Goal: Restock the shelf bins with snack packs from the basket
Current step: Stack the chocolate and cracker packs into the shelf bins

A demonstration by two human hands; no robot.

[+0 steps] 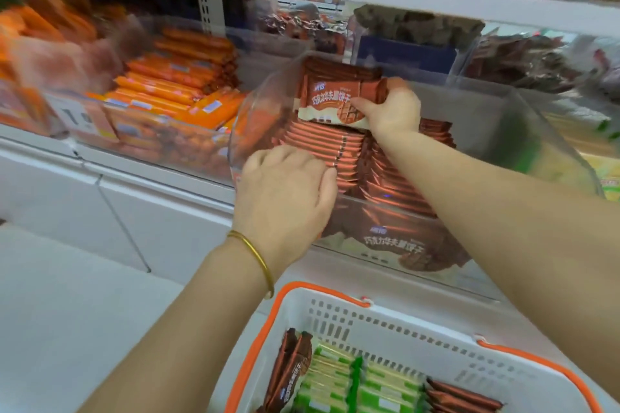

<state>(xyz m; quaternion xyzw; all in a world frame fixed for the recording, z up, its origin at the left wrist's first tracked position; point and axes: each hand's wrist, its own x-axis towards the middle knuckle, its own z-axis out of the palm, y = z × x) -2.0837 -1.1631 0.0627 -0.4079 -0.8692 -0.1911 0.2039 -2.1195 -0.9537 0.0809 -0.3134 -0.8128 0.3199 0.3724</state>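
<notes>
Light, slick, crushable wafer packs (pixel 335 94) are gripped edgewise by the right hand (pixel 391 107), the binned row (pixel 322 141) held by curled fingers of the left hand (pixel 285 191).

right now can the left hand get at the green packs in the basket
Probably yes: the basket is open on top, below the left hand, and nothing lies over the green packs.

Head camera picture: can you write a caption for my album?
Right hand holds brown snack packs over the clear bin; left hand rests on the packed row.
</notes>
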